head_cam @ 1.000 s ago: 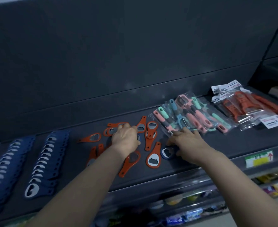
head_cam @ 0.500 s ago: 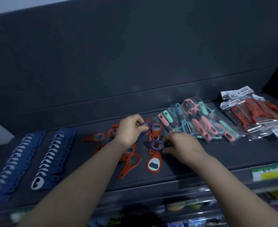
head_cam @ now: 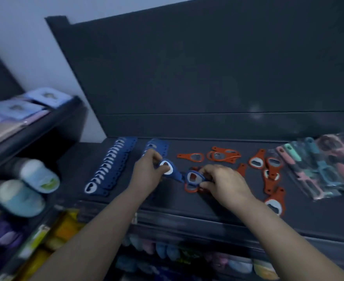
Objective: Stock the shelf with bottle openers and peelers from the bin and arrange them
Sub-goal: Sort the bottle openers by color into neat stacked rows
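Observation:
On the dark shelf (head_cam: 309, 220), my left hand (head_cam: 146, 175) pinches a blue bottle opener (head_cam: 170, 169) just above the near end of a row of blue openers (head_cam: 155, 146). Close to its right, my right hand (head_cam: 223, 183) grips a second blue bottle opener (head_cam: 193, 178) over an orange one. A longer row of overlapped blue openers (head_cam: 108, 169) lies further left. Loose orange bottle openers (head_cam: 272, 173) are scattered to the right of my hands. Bagged peelers (head_cam: 325, 165) in pink, teal and blue lie at the far right.
A lower shelf on the left holds rolled blue and white goods (head_cam: 25, 183), with flat packets (head_cam: 14, 110) on a shelf above. Coloured packaged goods (head_cam: 167, 252) fill the shelves beneath. A dark back panel (head_cam: 207, 78) rises behind the shelf.
Both hands have lifted blue openers out of the orange pile and carried them left toward the blue rows. The view has swung left, so the orange packaged peelers are out of frame.

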Action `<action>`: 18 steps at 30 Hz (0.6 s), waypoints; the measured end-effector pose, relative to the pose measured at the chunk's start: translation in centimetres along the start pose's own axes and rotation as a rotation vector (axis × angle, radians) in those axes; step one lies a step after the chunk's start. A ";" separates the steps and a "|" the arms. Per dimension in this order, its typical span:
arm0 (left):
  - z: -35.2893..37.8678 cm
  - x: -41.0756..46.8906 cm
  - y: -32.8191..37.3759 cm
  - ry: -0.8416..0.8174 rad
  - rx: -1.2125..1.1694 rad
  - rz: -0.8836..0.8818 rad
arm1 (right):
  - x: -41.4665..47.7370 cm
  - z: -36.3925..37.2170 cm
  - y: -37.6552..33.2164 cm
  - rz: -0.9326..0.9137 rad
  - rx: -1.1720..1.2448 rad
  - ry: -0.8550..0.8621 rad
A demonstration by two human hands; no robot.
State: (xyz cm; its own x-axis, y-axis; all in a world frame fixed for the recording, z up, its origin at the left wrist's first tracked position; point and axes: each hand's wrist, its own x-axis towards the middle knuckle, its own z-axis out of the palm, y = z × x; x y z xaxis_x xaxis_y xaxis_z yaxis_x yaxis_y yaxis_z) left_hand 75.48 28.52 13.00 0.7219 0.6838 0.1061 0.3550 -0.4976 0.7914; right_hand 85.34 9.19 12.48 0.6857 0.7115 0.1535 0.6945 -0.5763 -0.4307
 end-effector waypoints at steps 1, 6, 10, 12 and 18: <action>-1.3 -0.3 -1.3 -0.001 -0.025 -0.029 | 0.2 0.8 -1.4 -0.018 0.014 -0.010; -6.1 -2.3 -6.3 0.025 -0.097 -0.078 | 1.1 3.9 -6.9 -0.102 0.027 -0.001; -7.6 -3.4 -9.1 -0.028 -0.051 -0.014 | 1.4 5.4 -9.5 -0.085 0.039 0.024; -8.0 -3.2 -10.0 -0.049 0.019 0.043 | 1.4 5.9 -10.4 -0.058 0.045 0.038; -7.7 -2.0 -11.2 -0.116 0.256 0.101 | 1.5 7.0 -11.9 0.012 0.018 0.073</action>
State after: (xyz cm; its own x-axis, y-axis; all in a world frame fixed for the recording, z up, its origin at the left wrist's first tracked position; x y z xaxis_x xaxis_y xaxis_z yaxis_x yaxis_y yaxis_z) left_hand 65.48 36.80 8.51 0.8191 0.5656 0.0957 0.4053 -0.6888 0.6010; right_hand 76.57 19.94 11.56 0.7082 0.6731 0.2128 0.6828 -0.5765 -0.4487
